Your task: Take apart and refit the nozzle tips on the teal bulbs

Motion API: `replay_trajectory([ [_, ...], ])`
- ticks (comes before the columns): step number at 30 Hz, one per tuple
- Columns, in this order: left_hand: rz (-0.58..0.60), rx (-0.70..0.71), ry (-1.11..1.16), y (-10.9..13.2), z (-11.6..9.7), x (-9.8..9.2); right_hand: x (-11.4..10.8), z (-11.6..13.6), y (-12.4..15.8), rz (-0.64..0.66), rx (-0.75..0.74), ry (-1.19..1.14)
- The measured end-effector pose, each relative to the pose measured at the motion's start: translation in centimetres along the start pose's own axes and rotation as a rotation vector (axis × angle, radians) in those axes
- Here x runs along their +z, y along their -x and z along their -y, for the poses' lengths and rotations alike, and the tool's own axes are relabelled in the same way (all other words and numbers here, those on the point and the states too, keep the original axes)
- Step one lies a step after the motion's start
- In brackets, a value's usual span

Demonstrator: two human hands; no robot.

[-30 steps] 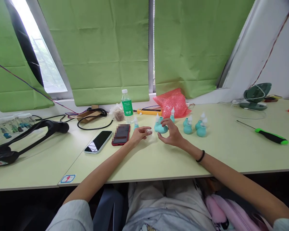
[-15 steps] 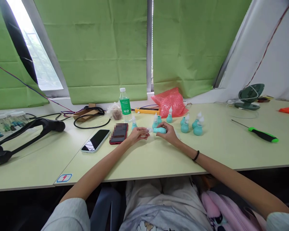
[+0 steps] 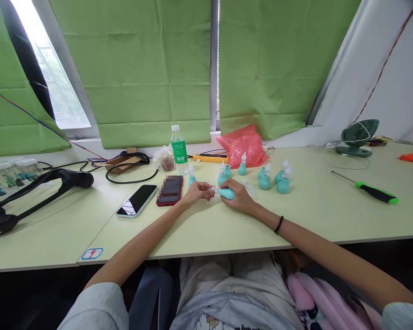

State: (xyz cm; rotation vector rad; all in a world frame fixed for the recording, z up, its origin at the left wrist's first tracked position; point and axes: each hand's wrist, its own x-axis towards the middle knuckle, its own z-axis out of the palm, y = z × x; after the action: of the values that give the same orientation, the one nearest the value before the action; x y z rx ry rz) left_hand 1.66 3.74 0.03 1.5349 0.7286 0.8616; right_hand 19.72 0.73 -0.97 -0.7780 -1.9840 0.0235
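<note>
My right hand (image 3: 240, 196) is closed around a teal squeeze bulb (image 3: 226, 194), which lies on its side in the grip with its neck towards the left. My left hand (image 3: 200, 192) pinches a small clear nozzle tip (image 3: 212, 188) just left of the bulb's neck; whether the two touch, I cannot tell. Several teal bulbs with clear tips stand upright behind and to the right, such as one bulb (image 3: 264, 181) and another bulb (image 3: 282, 184). A bulb without a tip (image 3: 227, 171) is behind my hands. Clear small parts (image 3: 250, 189) lie beside my right hand, partly hidden.
Left of my hands lie a red-cased phone (image 3: 170, 191) and a white phone (image 3: 136, 201). A water bottle (image 3: 179, 153) and red bubble wrap (image 3: 242, 146) stand at the back. A screwdriver (image 3: 375, 191) and a small fan (image 3: 357, 137) are on the right; a black frame (image 3: 37, 197) is far left.
My right hand has turned and wrapped further over the bulb, tilting it slightly. More of the clear parts beside it now show. My left hand has barely moved.
</note>
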Motion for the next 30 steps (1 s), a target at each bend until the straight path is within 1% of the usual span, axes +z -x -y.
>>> replay_trajectory([
  [4, -0.007, 0.084, -0.086, 0.0, 0.1, 0.2, 0.0, 0.0, 0.0, -0.001, -0.007, 0.006],
  [8, -0.031, 0.203, -0.277, -0.1, 0.4, 0.1, -0.2, 0.2, -0.1, 0.023, 0.043, -0.068],
  [11, -0.062, 0.356, -0.477, 0.0, 0.6, 0.1, -0.3, 0.1, -0.2, 0.053, 0.173, -0.162],
  [15, -0.13, 0.685, -0.9, 0.3, 0.6, 0.4, -0.3, -0.3, -0.6, 0.09, 0.439, -0.338],
  [17, -0.12, 0.785, -1.103, 0.6, 0.2, 0.8, -0.3, -0.3, -0.7, 0.093, 0.537, -0.454],
  [18, -0.086, 0.799, -1.178, 0.8, 0.0, 1.0, -0.2, -0.3, -0.7, 0.094, 0.561, -0.49],
  [20, 0.01, 0.772, -1.248, 1.1, -0.4, 1.5, -0.1, -0.3, -0.7, 0.086, 0.534, -0.473],
  [22, 0.042, 0.71, -1.199, 1.3, -0.6, 1.9, 0.0, -0.2, -0.6, 0.049, 0.444, -0.38],
  [24, -0.019, 0.643, -1.062, 1.3, -0.6, 2.1, 0.0, -0.2, -0.6, 0.001, 0.362, -0.3],
  [26, -0.126, 0.548, -0.861, 1.0, -0.4, 2.0, -0.2, -0.4, -0.7, -0.034, 0.336, -0.273],
  [28, -0.208, 0.386, -0.621, 0.7, -0.4, 1.6, -0.5, -0.7, -0.9, -0.047, 0.346, -0.273],
  [30, -0.193, 0.194, -0.359, 0.5, -0.3, 1.2, -0.7, -0.9, -1.2, -0.039, 0.358, -0.277],
])
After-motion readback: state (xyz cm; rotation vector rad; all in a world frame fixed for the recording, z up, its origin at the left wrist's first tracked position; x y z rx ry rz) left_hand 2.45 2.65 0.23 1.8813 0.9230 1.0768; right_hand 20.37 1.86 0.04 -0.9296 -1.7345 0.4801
